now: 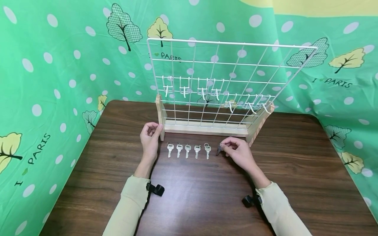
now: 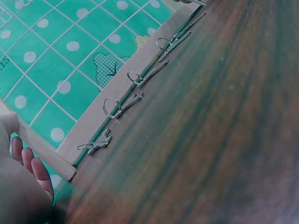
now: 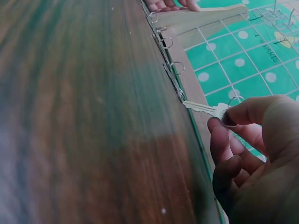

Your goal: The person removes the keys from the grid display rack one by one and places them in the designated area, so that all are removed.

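Before a white wire grid rack (image 1: 205,133) lies a row of several silver keys (image 1: 187,150) with small rings. Just right of the row, my right hand (image 1: 237,151) pinches another key (image 3: 217,110) between thumb and fingers. Its blade points down toward the table, and its ring (image 3: 236,99) shows beside the thumb. My left hand (image 1: 150,137) holds the front end of the rack's left wooden foot (image 1: 160,113), thumb against the wood. Curved fingers (image 2: 39,170) show at that foot in the left wrist view.
White hooks (image 1: 202,93) hang on the grid in two groups, the left ones higher than the right ones. The right wooden foot (image 1: 259,126) stands beyond my right hand. Behind the brown table (image 1: 189,203) hangs a green patterned curtain (image 1: 73,65).
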The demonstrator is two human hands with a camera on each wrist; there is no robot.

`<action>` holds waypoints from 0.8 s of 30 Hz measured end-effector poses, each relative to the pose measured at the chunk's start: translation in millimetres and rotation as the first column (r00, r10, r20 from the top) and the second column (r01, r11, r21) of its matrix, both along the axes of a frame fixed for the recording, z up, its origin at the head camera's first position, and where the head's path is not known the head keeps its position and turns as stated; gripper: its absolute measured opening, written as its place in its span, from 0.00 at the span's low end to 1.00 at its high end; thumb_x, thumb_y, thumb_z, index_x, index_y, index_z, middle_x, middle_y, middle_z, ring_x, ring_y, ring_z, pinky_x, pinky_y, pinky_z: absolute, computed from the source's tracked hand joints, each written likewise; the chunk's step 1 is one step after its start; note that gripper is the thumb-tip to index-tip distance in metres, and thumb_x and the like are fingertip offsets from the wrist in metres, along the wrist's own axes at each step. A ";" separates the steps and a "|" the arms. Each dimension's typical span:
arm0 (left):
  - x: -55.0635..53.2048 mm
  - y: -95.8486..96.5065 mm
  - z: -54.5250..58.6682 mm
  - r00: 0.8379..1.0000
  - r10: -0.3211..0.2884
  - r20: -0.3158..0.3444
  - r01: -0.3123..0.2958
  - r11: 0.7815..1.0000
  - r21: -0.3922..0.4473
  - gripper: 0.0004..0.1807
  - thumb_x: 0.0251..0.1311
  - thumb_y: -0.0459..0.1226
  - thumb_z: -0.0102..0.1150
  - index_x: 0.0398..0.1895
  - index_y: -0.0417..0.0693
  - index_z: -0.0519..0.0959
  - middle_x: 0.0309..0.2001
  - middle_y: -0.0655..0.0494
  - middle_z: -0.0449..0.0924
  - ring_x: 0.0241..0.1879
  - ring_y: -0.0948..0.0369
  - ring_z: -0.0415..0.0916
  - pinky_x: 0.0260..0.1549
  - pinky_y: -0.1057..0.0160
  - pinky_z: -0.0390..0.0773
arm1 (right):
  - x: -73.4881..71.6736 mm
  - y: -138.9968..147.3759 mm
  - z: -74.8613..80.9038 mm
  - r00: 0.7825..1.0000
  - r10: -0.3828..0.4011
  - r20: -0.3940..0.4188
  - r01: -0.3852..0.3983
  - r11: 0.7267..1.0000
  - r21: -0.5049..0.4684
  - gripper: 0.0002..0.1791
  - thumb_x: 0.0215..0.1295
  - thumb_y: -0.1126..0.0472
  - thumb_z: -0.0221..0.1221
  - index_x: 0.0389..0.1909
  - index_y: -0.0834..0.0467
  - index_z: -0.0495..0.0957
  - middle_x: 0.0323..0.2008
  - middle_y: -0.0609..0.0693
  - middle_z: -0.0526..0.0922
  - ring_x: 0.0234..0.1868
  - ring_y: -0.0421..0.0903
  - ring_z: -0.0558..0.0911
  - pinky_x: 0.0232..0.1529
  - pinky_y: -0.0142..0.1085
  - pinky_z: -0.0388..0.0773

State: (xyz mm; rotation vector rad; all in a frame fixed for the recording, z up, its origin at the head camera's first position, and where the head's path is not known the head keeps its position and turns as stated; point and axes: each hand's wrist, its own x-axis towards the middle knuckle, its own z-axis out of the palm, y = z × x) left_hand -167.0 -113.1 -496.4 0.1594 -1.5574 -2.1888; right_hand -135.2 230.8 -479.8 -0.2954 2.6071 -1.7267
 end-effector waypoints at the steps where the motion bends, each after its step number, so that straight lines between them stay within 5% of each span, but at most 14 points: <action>1: -0.1 0.0 -0.1 1.000 0.000 0.000 0.000 1.000 0.000 0.11 0.67 0.23 0.70 0.37 0.49 0.81 0.36 0.60 0.82 0.35 0.66 0.77 0.40 0.71 0.77 | -0.3 0.0 -0.7 1.000 0.004 -0.007 -0.004 1.000 0.010 0.02 0.71 0.72 0.67 0.40 0.68 0.86 0.28 0.60 0.86 0.22 0.38 0.79 0.26 0.29 0.79; 13: -0.5 0.0 -0.6 1.000 -0.005 0.001 0.005 1.000 -0.007 0.11 0.68 0.24 0.70 0.37 0.49 0.81 0.36 0.60 0.82 0.34 0.67 0.77 0.39 0.72 0.77 | -4.7 -0.7 -8.4 0.997 -0.045 -0.065 0.053 0.991 0.125 0.03 0.69 0.71 0.70 0.36 0.61 0.89 0.26 0.45 0.83 0.23 0.35 0.73 0.26 0.27 0.69; 24: -0.8 0.2 -1.1 1.000 0.002 0.005 -0.002 1.000 -0.008 0.10 0.68 0.24 0.70 0.38 0.47 0.82 0.36 0.60 0.82 0.35 0.67 0.77 0.40 0.71 0.77 | -5.7 -2.8 -7.8 0.996 -0.036 -0.077 0.055 0.961 0.270 0.03 0.70 0.66 0.70 0.36 0.56 0.91 0.20 0.44 0.77 0.21 0.36 0.71 0.24 0.31 0.66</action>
